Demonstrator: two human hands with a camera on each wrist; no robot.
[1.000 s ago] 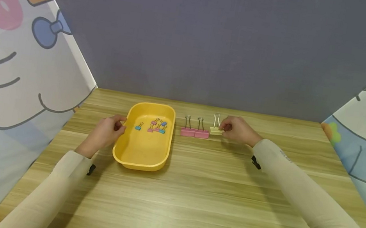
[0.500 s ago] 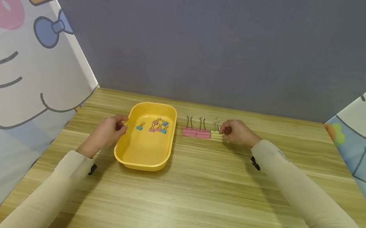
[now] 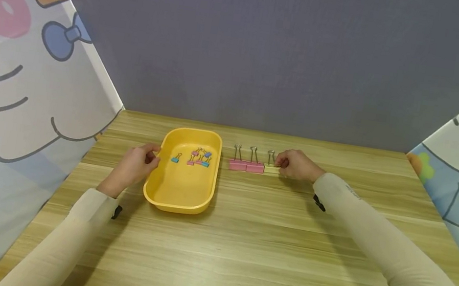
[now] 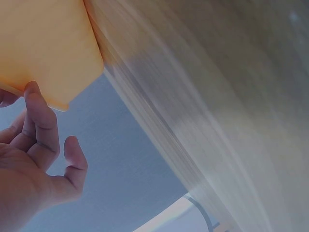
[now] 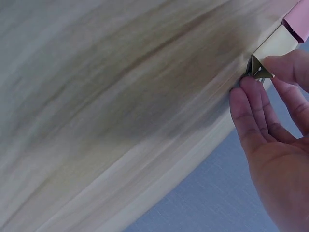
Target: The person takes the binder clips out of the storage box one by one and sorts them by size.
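My right hand (image 3: pixel 299 165) pinches the right end of a pale yellow binder clip (image 3: pixel 270 169). The clip lies on the table, beside two larger-looking pink binder clips (image 3: pixel 255 167) in a row, their wire handles pointing away. In the right wrist view, thumb and fingers close on the end of the yellow clip (image 5: pixel 277 43), whose folded end shows. My left hand (image 3: pixel 132 168) holds the left rim of a yellow tray (image 3: pixel 177 207) with curled fingers. Part of that grip is cut off in the left wrist view, where the tray's outer wall (image 4: pixel 53 43) shows.
Several small binder clips (image 3: pixel 191 162), pink and blue, lie inside the tray towards its far half. A wood-grain table (image 3: pixel 238 263) runs under everything. Behind it stands a grey partition (image 3: pixel 269 55), with cartoon-printed panels (image 3: pixel 7 80) at both sides.
My right hand has brought the yellow binder clip down and towards me, into line with the pink ones; its handles have since tipped slightly. The left hand stays at the tray.
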